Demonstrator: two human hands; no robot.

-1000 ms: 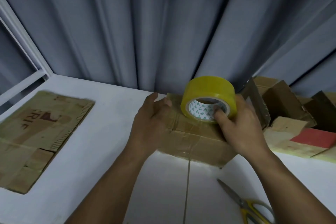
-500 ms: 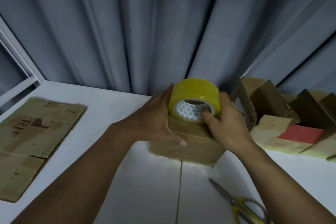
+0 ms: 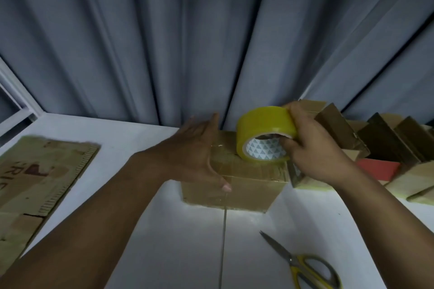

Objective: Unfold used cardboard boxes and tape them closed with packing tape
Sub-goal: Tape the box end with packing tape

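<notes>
A small brown cardboard box [image 3: 249,189] stands on the white table [image 3: 178,246] at the centre, against the curtain. My left hand [image 3: 197,155] lies flat over the box's left top, fingers spread, thumb down on the front edge. My right hand [image 3: 312,148] grips a yellow roll of packing tape [image 3: 263,134], fingers through its white core, holding it on the box's top right.
Yellow-handled scissors [image 3: 303,265] lie at the front right of the table. A flattened cardboard sheet [image 3: 35,176] covers the left side. Several folded boxes and a red piece [image 3: 378,169] are piled at the right. A grey curtain [image 3: 211,42] hangs behind.
My left hand has slid from the box's left corner onto its top and front edge. The tape roll has shifted to the right over the box top.
</notes>
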